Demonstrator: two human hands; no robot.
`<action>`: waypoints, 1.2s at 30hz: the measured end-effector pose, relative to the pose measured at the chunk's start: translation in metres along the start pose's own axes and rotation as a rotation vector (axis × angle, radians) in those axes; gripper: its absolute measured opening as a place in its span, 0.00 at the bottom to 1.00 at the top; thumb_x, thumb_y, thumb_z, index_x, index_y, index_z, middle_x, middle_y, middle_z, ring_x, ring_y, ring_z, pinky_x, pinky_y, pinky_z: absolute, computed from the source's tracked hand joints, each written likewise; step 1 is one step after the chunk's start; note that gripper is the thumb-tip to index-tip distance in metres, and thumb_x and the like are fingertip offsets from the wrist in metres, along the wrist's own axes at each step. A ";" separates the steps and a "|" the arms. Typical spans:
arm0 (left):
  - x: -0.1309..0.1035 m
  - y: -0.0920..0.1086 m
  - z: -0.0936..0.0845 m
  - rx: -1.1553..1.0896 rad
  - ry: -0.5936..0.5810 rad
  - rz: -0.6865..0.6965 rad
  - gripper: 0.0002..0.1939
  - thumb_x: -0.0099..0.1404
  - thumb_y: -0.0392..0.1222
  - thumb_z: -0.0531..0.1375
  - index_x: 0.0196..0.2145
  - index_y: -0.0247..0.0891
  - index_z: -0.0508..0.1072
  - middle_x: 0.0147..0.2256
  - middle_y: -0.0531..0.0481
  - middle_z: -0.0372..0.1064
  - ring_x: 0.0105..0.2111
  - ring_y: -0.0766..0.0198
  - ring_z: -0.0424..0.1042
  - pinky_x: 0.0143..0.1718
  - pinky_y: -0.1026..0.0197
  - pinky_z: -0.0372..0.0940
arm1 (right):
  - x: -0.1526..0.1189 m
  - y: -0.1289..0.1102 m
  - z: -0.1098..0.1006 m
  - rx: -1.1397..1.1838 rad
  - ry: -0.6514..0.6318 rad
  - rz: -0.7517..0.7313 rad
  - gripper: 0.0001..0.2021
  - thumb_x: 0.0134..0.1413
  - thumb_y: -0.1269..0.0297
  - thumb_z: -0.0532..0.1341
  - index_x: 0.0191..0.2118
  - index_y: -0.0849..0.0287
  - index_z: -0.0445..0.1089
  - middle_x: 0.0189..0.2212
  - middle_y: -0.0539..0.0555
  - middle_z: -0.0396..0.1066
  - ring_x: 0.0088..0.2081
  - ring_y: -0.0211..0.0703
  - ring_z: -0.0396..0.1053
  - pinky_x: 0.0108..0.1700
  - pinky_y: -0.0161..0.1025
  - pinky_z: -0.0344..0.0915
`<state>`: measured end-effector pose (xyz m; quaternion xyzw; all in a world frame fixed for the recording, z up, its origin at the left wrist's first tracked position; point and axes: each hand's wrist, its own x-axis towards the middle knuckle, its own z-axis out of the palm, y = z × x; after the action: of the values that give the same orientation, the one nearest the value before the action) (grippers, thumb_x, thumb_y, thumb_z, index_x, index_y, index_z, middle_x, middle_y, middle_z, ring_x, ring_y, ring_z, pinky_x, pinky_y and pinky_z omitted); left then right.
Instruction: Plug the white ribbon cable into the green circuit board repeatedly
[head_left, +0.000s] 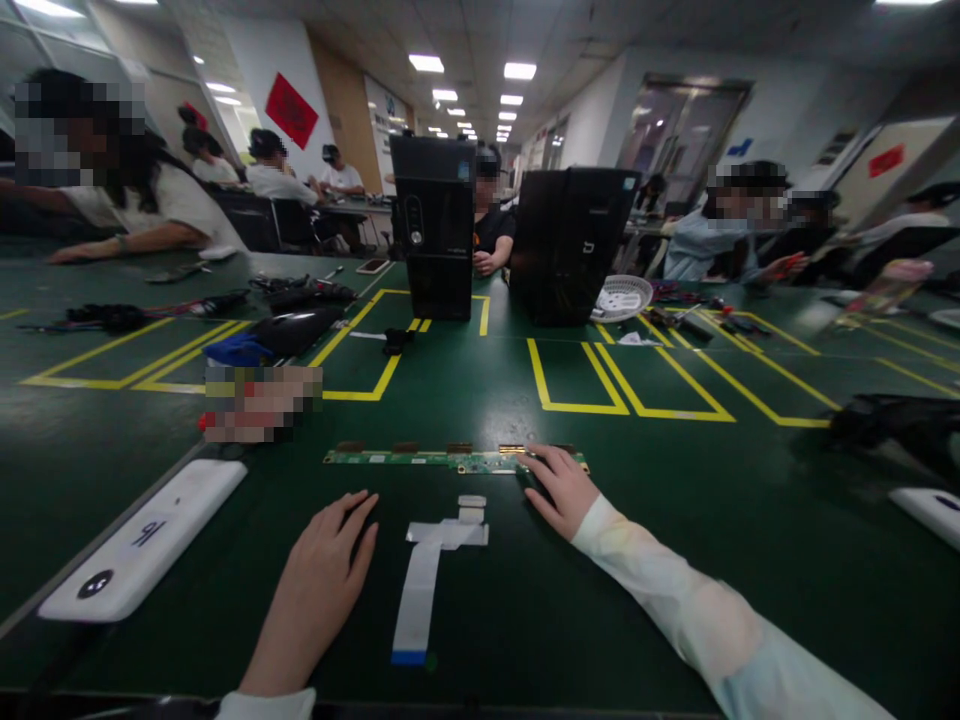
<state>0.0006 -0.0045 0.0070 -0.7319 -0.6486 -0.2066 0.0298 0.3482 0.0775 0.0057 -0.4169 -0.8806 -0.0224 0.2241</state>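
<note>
A long, narrow green circuit board lies crosswise on the dark green table, with brownish strips along its far edge. My right hand rests at the board's right part, fingers apart and fingertips at its edge; whether they press on it I cannot tell. Left of the middle, my left hand lies on the table with its fingers stretched out, holding nothing. Between the hands is a white flat ribbon cable with a blue end, crossed at its top by another pale strip. A small whitish connector piece sits just above it.
A white device lies at the left. Two black computer towers stand beyond the board. Yellow tape marks boxes on the table. Cables lie far left, a white basket behind right. Several people sit around.
</note>
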 end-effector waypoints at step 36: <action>0.003 0.122 0.003 -0.102 -0.258 0.302 0.24 0.70 0.44 0.52 0.61 0.37 0.61 0.61 0.40 0.61 0.59 0.53 0.63 0.57 0.48 0.64 | -0.008 -0.005 0.002 -0.003 -0.117 -0.080 0.23 0.61 0.57 0.55 0.60 0.57 0.64 0.59 0.62 0.61 0.57 0.56 0.58 0.57 0.56 0.60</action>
<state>0.1188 -0.0197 0.0324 -0.8419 -0.5186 -0.1369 -0.0601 0.3488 0.0689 0.0016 -0.3823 -0.9082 -0.0081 0.1703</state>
